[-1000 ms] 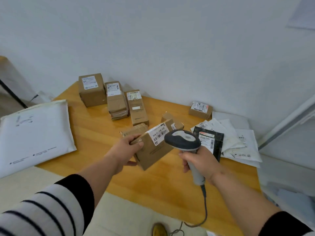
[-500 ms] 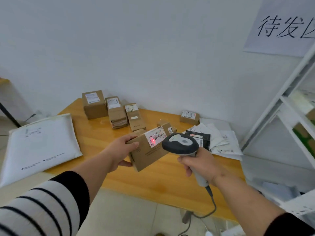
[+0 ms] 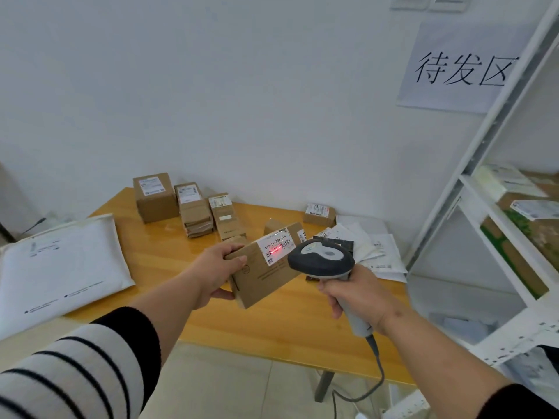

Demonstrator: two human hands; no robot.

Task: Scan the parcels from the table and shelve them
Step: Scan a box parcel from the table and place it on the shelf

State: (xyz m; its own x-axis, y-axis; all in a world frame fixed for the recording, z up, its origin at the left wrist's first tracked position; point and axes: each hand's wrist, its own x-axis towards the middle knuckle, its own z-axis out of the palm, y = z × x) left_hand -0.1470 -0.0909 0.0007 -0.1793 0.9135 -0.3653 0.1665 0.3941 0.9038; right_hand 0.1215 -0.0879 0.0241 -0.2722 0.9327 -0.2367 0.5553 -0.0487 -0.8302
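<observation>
White padded mailer (image 3: pixel 57 261): lay flat at the far left, its right edge overlapping the left edge of the table (image 3: pixel 169 258).
Table: wooden top, with bare wood open along the near edge below both hands.
Back row of boxes (image 3: pixel 184 204): three brown labelled cartons stood side by side near the wall; the middle one was a stack.
Left hand (image 3: pixel 216 272): gripped the left end of the held parcel, thumb on top, fingers curled underneath.
Held parcel (image 3: pixel 266 264): flat brown box, raised above the table and tilted, label side up; a red scan line fell across the barcode on its white label (image 3: pixel 276 245).
Scanner (image 3: pixel 322 260): grey and dark head just beside the parcel's right end, pointed at the label; its cord hung down past the table's front edge.
Right hand (image 3: pixel 357 294): wrapped tightly round the scanner's handle.
Small box (image 3: pixel 319 213): sat alone near the wall, apart from the back row.
Envelopes (image 3: pixel 375 252): a loose pile of white ones reached the table's right edge.
Shelf unit (image 3: pixel 496 231): white metal frame at the far right, near the table's corner, with parcels on its boards.
</observation>
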